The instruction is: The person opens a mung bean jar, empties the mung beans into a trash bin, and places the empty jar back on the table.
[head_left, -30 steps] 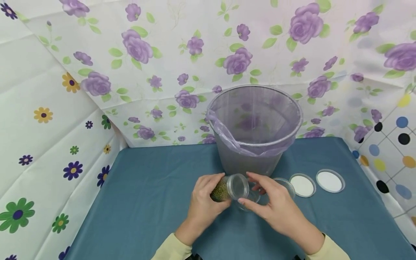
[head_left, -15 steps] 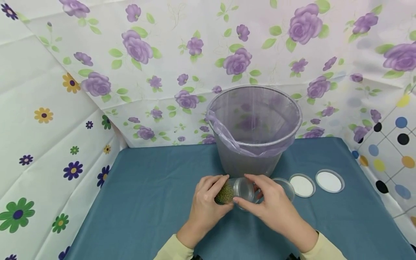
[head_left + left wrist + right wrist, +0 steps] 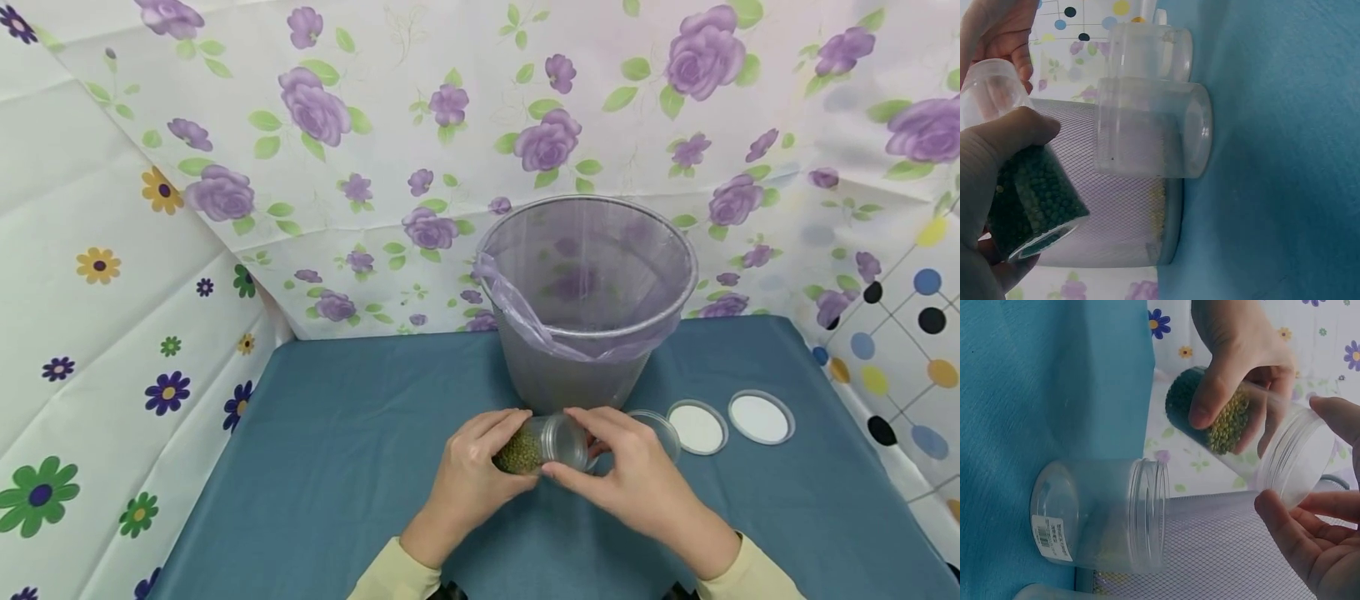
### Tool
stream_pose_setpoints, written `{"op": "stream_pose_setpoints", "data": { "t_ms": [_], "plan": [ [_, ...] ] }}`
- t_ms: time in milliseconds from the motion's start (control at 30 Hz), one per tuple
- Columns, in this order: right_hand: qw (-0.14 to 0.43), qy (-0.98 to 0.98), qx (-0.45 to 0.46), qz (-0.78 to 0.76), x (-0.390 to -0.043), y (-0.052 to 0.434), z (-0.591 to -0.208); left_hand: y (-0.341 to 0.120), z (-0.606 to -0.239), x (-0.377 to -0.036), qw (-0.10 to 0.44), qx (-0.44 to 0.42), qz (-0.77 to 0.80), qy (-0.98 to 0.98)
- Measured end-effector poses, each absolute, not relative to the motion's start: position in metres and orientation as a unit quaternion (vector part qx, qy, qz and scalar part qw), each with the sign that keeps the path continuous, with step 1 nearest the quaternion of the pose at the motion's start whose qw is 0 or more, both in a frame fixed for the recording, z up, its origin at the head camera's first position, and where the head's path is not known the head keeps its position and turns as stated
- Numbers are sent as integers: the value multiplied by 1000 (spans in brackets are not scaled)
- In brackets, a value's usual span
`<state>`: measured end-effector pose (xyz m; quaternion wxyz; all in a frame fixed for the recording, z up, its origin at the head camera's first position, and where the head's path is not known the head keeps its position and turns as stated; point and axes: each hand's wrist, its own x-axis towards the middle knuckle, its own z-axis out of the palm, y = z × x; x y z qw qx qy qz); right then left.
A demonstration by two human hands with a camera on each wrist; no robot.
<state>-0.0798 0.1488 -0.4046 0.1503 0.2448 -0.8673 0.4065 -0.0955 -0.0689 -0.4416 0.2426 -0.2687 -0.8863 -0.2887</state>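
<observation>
A clear plastic jar, partly filled with small green grains that look like mung beans, is held tilted on its side above the table. My left hand grips its body near the base, thumb on the near side. At the other end my right hand holds the clear mouth end between thumb and fingers. Whether a lid sits on that end I cannot tell. Two more clear jars stand upright below, a nearer jar and a farther jar, partly hidden by my right hand in the head view.
Behind the hands stands a grey mesh bin with a lilac liner. Two round clear-rimmed pieces with white faces, one on the left and one on the right, lie on the blue tablecloth. Flowered sheets hang around.
Compared with a second ago, the jar lies more level, its mouth end turned away from the head camera. My right hand has shifted slightly left and lower; both hands still hold the jar.
</observation>
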Motion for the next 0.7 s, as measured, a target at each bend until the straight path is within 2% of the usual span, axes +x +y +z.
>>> {"op": "stream_pose_setpoints", "data": {
  "t_ms": [267, 700],
  "plan": [
    [139, -857, 272, 415, -81, 153, -407, -71, -435, -96, 231, -280, -267, -893],
    [159, -861, 290, 386, -84, 155, -408, -72, -432, -100, 209, -294, -260, -896]
  ]
}}
